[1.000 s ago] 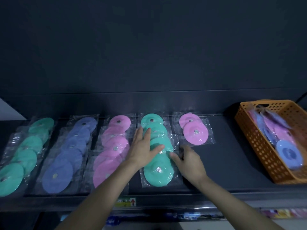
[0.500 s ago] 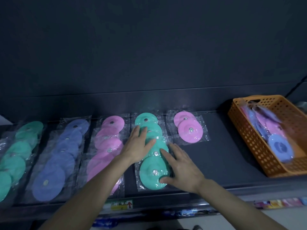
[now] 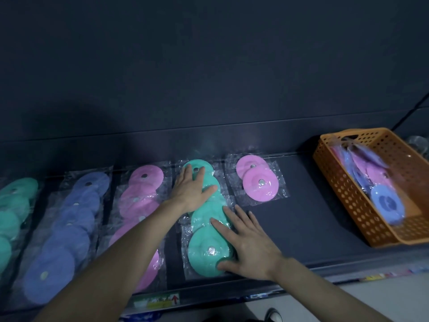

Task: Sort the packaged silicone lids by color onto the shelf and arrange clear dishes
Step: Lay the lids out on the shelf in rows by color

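- Our left hand (image 3: pixel 190 191) lies flat with its fingers spread on the far end of the teal row (image 3: pixel 204 249), fingertips reaching the backmost lid.
- Our right hand (image 3: pixel 246 242) lies flat as well, fingers straight and a little apart, on the near end of the same row. Its thumb runs along the front edge of the nearest lid.
- The teal row sits mid-shelf (image 3: pixel 313 217), its bagged lids overlapping from back to front, between the pink row (image 3: pixel 144 182) on its left and the pink pair (image 3: pixel 260 182) on its right.
- Further left we see the blue row (image 3: pixel 60 240) and a second teal row (image 3: pixel 14 205).
- The basket (image 3: pixel 348 194) stands at the shelf's right end, well apart from both hands, holding bagged pink and blue lids (image 3: pixel 385 203), which are blurred.
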Demonstrator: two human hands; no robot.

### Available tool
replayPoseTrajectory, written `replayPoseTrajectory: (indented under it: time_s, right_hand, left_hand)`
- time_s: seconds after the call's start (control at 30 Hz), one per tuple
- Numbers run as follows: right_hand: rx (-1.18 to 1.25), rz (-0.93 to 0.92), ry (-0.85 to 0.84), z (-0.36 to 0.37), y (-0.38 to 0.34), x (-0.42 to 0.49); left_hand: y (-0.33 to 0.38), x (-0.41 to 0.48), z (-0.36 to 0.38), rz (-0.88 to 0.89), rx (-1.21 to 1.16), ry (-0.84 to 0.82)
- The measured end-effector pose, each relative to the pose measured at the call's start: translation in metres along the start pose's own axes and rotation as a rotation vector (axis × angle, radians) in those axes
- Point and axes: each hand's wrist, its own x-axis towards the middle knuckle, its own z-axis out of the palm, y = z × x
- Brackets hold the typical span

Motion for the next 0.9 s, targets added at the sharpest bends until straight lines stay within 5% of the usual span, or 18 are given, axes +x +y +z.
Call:
replayPoseTrajectory:
  time_s: [0.47, 0.67, 0.9]
  right_hand:
    - [0.009, 0.000, -0.010, -0.006, -0.006, -0.003]
    - [0.230, 0.112, 0.075, -0.006, 0.010, -0.014]
    - [0.051, 0.148, 0.038, 0.001, 0.015, -0.025]
  left_hand:
    - [0.000, -0.005, -0.002, 0.079, -0.058, 0.050]
    - [-0.008, -0.037, -0.001, 0.266, -0.052, 0.066]
    - [-0.020, -0.059, 0.021, 0.314, 0.176, 0.026]
